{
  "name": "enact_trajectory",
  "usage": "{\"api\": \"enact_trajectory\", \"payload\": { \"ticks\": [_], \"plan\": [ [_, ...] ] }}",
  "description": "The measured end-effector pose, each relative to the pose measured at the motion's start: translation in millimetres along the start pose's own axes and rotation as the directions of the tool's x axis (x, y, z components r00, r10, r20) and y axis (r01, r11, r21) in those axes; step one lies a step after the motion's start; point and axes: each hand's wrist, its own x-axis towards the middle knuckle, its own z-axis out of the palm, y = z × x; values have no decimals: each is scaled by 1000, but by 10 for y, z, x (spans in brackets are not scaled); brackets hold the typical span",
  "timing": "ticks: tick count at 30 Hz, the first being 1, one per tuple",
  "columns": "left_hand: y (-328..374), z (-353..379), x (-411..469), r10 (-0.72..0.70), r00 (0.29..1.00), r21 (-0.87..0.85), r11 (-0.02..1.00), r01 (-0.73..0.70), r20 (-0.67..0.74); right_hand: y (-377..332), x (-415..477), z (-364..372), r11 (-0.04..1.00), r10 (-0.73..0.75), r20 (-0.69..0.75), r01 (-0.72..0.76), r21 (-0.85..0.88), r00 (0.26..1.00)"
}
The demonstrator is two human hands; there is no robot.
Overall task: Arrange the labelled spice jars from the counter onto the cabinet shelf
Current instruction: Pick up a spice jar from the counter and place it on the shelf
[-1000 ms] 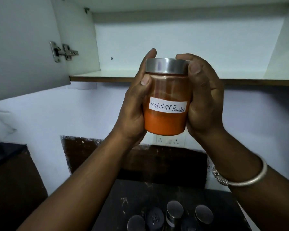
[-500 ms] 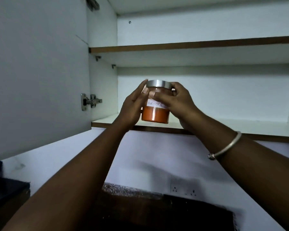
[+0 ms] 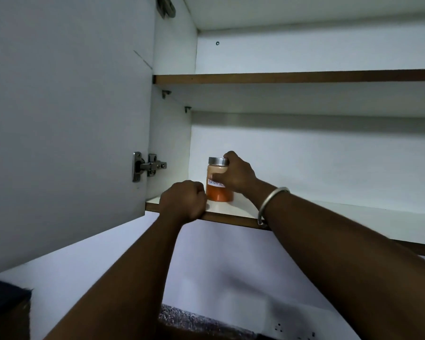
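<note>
Background: white wall cabinet with its door (image 3: 59, 119) swung open. All places below are relative to the lower shelf (image 3: 233, 209).
Jar position: we see the spice jar (image 3: 218, 192) standing upright on the lower shelf, at its left end and near the front edge. It is apart from the back wall.
Jar details: steel lid (image 3: 216, 161) on top, orange powder inside. The handwritten label (image 3: 214, 184) faces us, partly covered.
Right hand: the right hand (image 3: 237, 176) is wrapped round the jar's right side, with the index finger up at the lid rim. A bangle (image 3: 273, 200) on the wrist sits over the shelf's front edge.
Left hand: the left hand (image 3: 185, 200) is curled into a fist on the shelf's front edge, just beside the jar base. It is holding nothing that we can see.
Above the shelf: the upper shelf (image 3: 280, 78), with a hinge (image 3: 148, 165) left of the shelf end.
Handling (our judgement): the body looks like glass, so rigid, smooth and breakable. It is over half full, so moderate weight.
Grip point: we'd take it by the body below the lid, not by the lid alone, as we can't tell how tight the lid is.
Risk: the jar sits close to the front edge, so we'd nudge it back before letting go.
</note>
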Motion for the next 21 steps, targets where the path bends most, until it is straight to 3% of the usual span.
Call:
{"api": "enact_trajectory", "payload": {
  "ticks": [9,19,21],
  "plan": [
    [-173,150,89,79,983,34,997,-74,-165,-155,828,640,944,-100,102,127,-305,990],
    [-159,165,82,136,957,58,991,-125,-258,-169,1225,833,909,-62,175,128,-398,983],
    [-156,151,70,122,958,31,993,-118,-258,-163,1180,847,936,-34,195,100,-338,980]
  ]
}}
